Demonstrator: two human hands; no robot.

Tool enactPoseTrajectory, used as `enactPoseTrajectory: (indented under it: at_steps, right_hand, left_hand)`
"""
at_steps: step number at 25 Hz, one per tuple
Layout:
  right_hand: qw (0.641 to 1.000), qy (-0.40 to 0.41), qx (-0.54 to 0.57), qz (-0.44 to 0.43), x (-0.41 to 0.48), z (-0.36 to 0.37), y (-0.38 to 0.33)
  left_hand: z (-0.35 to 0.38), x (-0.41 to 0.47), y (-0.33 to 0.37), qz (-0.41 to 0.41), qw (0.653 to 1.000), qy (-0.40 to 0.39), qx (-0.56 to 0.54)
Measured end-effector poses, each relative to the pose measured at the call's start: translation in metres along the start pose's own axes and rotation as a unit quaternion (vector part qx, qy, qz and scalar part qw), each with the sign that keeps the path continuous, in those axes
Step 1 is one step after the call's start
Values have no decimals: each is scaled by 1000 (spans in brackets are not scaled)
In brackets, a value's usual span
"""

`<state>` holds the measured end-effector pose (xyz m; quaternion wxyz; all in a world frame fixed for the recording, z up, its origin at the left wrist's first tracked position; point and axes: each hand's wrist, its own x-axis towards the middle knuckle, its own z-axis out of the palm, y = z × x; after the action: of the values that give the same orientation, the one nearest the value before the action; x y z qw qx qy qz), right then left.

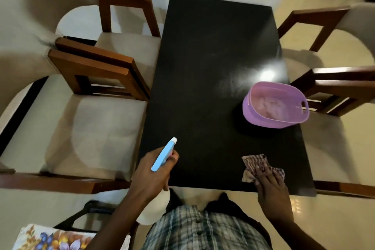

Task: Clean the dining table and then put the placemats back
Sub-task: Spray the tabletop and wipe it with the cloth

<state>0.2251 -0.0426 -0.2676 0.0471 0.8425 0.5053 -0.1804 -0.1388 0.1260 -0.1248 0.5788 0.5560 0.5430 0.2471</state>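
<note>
The dark dining table [205, 63] fills the middle of the view. My left hand [153, 174] grips a spray bottle with a blue and white head [164, 154], held over the table's near left corner with its nozzle pointing across the top. My right hand [271, 186] presses flat on a checked cloth [257, 165] lying near the table's front right edge. A purple plastic basket [276, 105] stands on the right side of the table with something pale inside. No placemats lie on the table top.
Two cushioned wooden chairs [95, 126] stand along the left side and more chairs [334, 89] along the right. A floral-patterned fabric [50, 238] shows at the bottom left. A light glare [267, 73] reflects off the table beyond the basket.
</note>
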Motion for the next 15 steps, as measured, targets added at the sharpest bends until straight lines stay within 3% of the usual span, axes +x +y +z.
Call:
enactPoseTrajectory:
  at_steps: [4, 9, 11, 15]
  right_hand:
    - [993, -46, 78, -81, -6, -15, 22]
    - [981, -18, 191, -1, 6, -39, 58]
    - [982, -72, 177, -8, 9, -42, 62]
    - [988, -102, 105, -46, 29, -49, 58]
  left_hand:
    - [30, 1, 12, 29, 1000, -12, 2]
    - [90, 3, 40, 73, 997, 7, 7]
    - [117, 3, 55, 88, 996, 21, -12]
    - [161, 7, 81, 121, 992, 22, -13]
